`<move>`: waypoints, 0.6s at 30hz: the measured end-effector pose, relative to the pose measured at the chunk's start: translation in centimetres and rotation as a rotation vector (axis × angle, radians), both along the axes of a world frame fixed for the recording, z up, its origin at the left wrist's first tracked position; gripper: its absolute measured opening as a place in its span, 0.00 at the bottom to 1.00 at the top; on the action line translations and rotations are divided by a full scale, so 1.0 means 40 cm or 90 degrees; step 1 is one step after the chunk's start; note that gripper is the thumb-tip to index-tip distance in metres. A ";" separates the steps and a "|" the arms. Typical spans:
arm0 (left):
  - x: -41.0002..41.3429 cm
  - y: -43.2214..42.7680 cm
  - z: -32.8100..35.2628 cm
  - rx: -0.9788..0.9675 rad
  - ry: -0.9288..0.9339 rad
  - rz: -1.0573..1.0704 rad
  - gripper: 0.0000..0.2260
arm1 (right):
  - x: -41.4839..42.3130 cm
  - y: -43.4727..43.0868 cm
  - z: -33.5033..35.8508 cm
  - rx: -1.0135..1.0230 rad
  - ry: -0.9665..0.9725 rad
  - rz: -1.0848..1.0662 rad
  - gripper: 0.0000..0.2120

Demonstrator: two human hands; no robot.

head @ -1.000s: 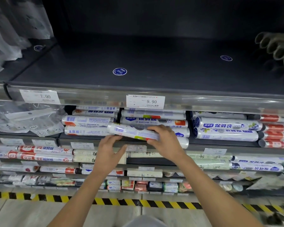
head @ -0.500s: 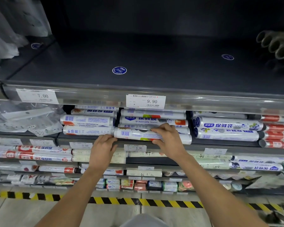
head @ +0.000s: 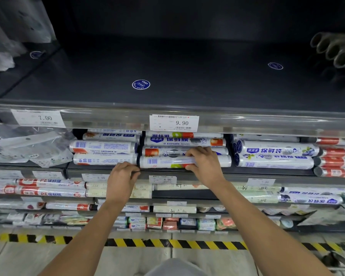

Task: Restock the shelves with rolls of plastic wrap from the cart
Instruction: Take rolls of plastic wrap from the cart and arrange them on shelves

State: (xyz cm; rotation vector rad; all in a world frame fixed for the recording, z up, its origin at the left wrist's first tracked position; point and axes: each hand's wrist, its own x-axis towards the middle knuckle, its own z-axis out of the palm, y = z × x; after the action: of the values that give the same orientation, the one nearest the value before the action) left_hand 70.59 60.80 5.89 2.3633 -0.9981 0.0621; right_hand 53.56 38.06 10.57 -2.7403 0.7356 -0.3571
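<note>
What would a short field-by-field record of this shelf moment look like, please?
Front roll: lies lengthwise, bottom front of the middle stack
Right hand: grips the front roll's right part
Left hand: fingers curled at the shelf edge by that roll's left end; contact unclear
Price tag above: 9.90
Top shelf: dark, bears a round blue sticker

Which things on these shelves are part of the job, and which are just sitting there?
Part of the job: front roll, gripped by the right hand; left hand by its end; the stacked rolls above it.
Just there: 9.90 price tag; blue round sticker; clear bags; striped floor tape.
</note>
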 end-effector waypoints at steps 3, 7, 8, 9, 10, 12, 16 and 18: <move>-0.003 -0.001 -0.001 -0.001 0.004 0.004 0.06 | 0.005 -0.008 -0.007 -0.018 0.000 -0.013 0.16; -0.009 -0.002 0.005 -0.015 0.010 0.006 0.06 | 0.004 -0.007 -0.026 -0.031 -0.019 -0.028 0.17; -0.011 -0.002 0.008 -0.018 0.013 0.005 0.06 | 0.002 -0.004 -0.028 -0.031 -0.032 -0.035 0.18; -0.011 -0.001 0.010 -0.022 0.016 -0.001 0.06 | -0.001 0.000 -0.028 -0.034 -0.048 -0.043 0.17; -0.012 0.001 0.014 -0.026 0.015 -0.006 0.07 | -0.006 0.008 -0.027 -0.043 -0.063 -0.052 0.17; -0.015 0.006 0.023 -0.027 -0.005 -0.025 0.07 | -0.020 0.029 -0.021 -0.073 -0.089 -0.072 0.12; -0.037 0.016 0.052 -0.028 -0.105 -0.096 0.04 | -0.070 0.095 -0.019 -0.081 -0.095 -0.111 0.02; -0.056 0.021 0.063 -0.021 -0.121 -0.145 0.05 | -0.104 0.136 -0.028 -0.081 -0.078 -0.120 0.02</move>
State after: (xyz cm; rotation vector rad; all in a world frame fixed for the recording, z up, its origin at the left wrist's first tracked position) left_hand 68.37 61.64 8.41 2.2294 -1.3405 0.2169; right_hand 49.38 43.49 9.45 -2.7412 0.9704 -0.6276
